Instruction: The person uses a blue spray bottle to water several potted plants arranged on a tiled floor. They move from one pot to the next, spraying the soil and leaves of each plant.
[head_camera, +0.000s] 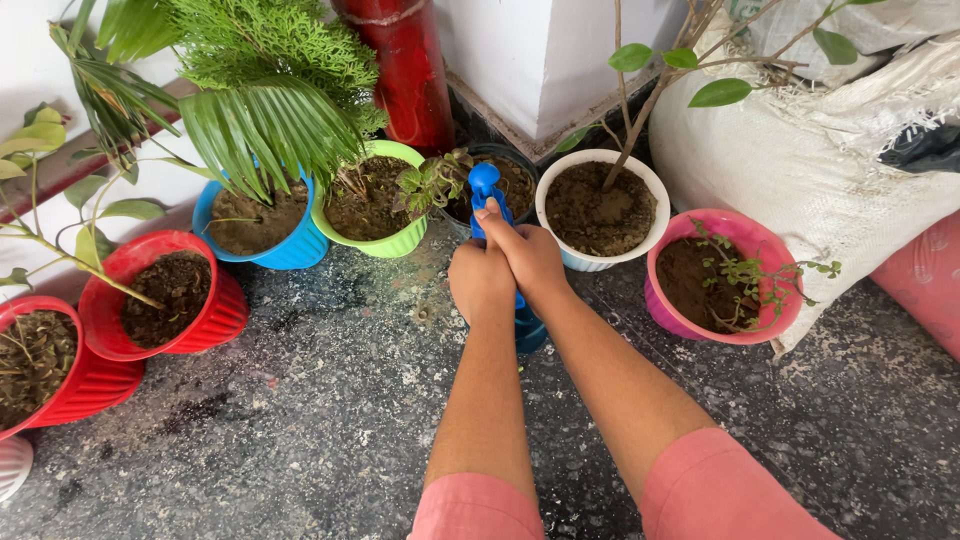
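Note:
A blue spray bottle (486, 190) is held upright above the dark speckled floor (300, 420), its nozzle head poking up past my fingers and its base (529, 331) showing below my wrists. My left hand (480, 280) wraps the bottle's body from the left. My right hand (528, 253) grips it from the right, with a finger stretched up along the trigger. The nozzle points toward a dark pot (515, 185) holding a small leafy plant (430, 182).
Plant pots ring the hands: two red (205, 320) at left, one blue (290, 250), one green (385, 243), one white (565, 172) with a thin stem, one pink (760, 245). A big white sack (820, 150) lies at right. A red cylinder (405, 70) stands behind.

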